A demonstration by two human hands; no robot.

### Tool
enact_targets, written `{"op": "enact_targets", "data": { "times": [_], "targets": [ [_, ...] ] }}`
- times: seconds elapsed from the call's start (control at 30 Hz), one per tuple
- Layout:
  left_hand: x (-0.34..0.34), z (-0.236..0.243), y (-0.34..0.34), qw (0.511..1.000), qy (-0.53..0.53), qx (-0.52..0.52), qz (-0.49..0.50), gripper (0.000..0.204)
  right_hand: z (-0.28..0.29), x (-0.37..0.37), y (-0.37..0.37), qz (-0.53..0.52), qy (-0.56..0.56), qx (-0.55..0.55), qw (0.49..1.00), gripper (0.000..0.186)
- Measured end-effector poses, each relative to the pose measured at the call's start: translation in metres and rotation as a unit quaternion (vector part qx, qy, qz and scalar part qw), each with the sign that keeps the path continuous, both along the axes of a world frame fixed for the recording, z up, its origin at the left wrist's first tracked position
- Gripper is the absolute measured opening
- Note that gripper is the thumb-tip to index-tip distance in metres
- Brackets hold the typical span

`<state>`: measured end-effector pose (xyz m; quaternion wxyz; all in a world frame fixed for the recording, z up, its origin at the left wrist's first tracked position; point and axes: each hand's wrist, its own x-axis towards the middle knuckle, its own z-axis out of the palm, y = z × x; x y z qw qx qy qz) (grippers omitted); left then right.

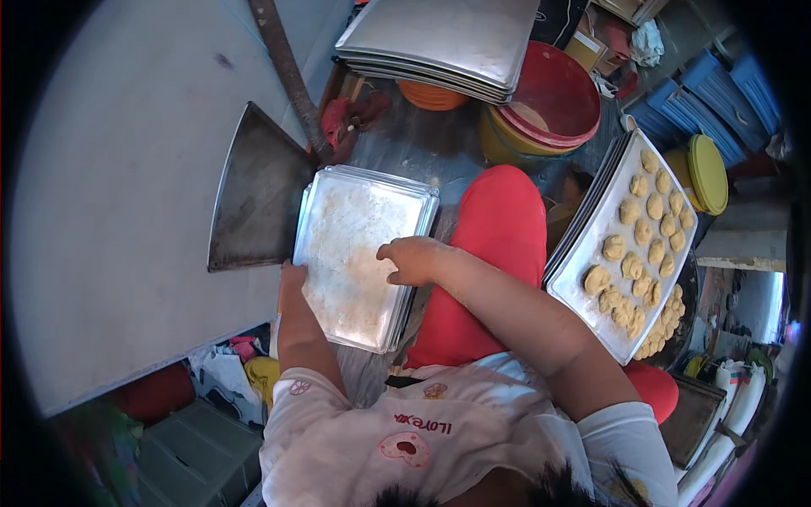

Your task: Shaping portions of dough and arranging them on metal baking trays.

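1. Hand, right (pixel 411 260): lay over the top tray (pixel 351 228), fingers loosely parted, grasping nothing visible.
2. Hand, left (pixel 293 275): sat at its left edge; grip could not be told.
3. Tray: topped a stack beside the red-clad knee (pixel 505 203).
4. Step, as judged: tray handling; lifting called for both edges gripped.

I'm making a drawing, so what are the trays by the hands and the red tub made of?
The trays look like thin metal, probably aluminium: silvery, shiny at the rims, with dull smudges. The red tub is probably smooth plastic: solid colour, thin rim.
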<state>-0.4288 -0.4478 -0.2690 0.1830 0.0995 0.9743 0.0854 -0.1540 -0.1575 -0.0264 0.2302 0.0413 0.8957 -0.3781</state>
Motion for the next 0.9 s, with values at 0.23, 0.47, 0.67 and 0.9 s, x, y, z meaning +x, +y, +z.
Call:
{"op": "enact_targets", "data": {
  "times": [0.23, 0.47, 0.67, 0.9],
  "targets": [
    [-0.001, -0.023, -0.025, 0.997, -0.019, 0.069, -0.008, 0.057, -0.003, -0.001, 0.002, -0.003, -0.035, 0.011, 0.999, 0.051],
    [0.012, -0.024, -0.034, 0.951, -0.052, 0.273, 0.138, 0.025, -0.007, 0.006, 0.002, -0.021, -0.024, 0.003, 0.999, 0.05],
    [0.031, 0.041, -0.05, 0.944, -0.074, 0.309, 0.083, 0.013, 0.003, 0.006, 0.01, -0.036, -0.017, 0.006, 0.999, 0.05],
    [0.094, 0.185, -0.038, 0.943, -0.085, 0.302, -0.107, 0.022, 0.014, 0.005, 0.004, -0.029, 0.0, 0.004, 1.0, 0.044]
  ]
}}
